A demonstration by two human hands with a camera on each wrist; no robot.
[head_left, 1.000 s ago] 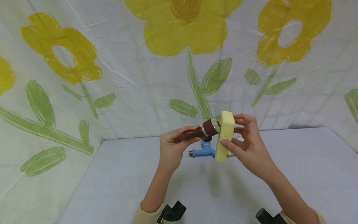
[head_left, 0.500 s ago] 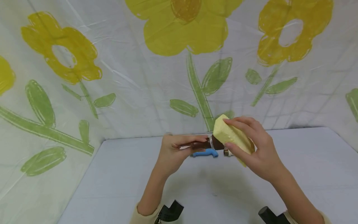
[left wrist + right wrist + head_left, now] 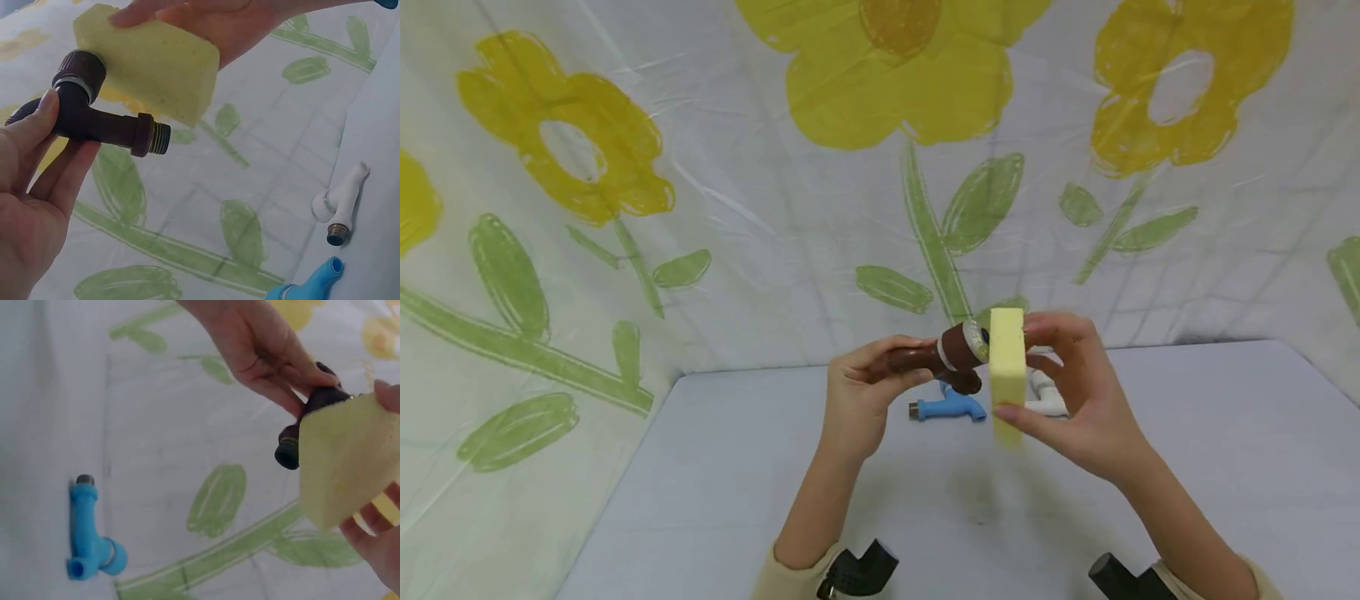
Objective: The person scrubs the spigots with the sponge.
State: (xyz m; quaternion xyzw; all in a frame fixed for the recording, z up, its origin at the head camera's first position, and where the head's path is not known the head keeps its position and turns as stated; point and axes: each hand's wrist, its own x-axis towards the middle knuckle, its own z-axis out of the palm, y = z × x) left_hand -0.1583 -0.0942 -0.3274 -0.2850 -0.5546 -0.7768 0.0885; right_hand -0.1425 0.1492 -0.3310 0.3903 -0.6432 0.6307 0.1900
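My left hand [image 3: 861, 396] pinches a dark brown tap [image 3: 917, 358] by its body, between thumb and fingers, above the table. The tap's round knob [image 3: 81, 69] and its threaded brass end [image 3: 160, 139] show in the left wrist view. A pale yellow sponge block [image 3: 1007, 362] is held upright by my right hand [image 3: 1078, 400], thumb on the near side and fingers on the far side. The sponge's flat face stands right at the knob end of the tap. In the right wrist view the sponge [image 3: 347, 465] covers part of the tap [image 3: 322, 400].
On the white table [image 3: 737, 483] behind my hands lie a blue tap [image 3: 951, 407] and a white tap [image 3: 1047, 396]. A hanging cloth [image 3: 760, 250] printed with yellow flowers and green leaves rises at the table's back edge.
The sponge tilted over the knob half a second ago and is now upright again beside it. The brown tap dipped level, then its knob end rose again. Both grips are kept.
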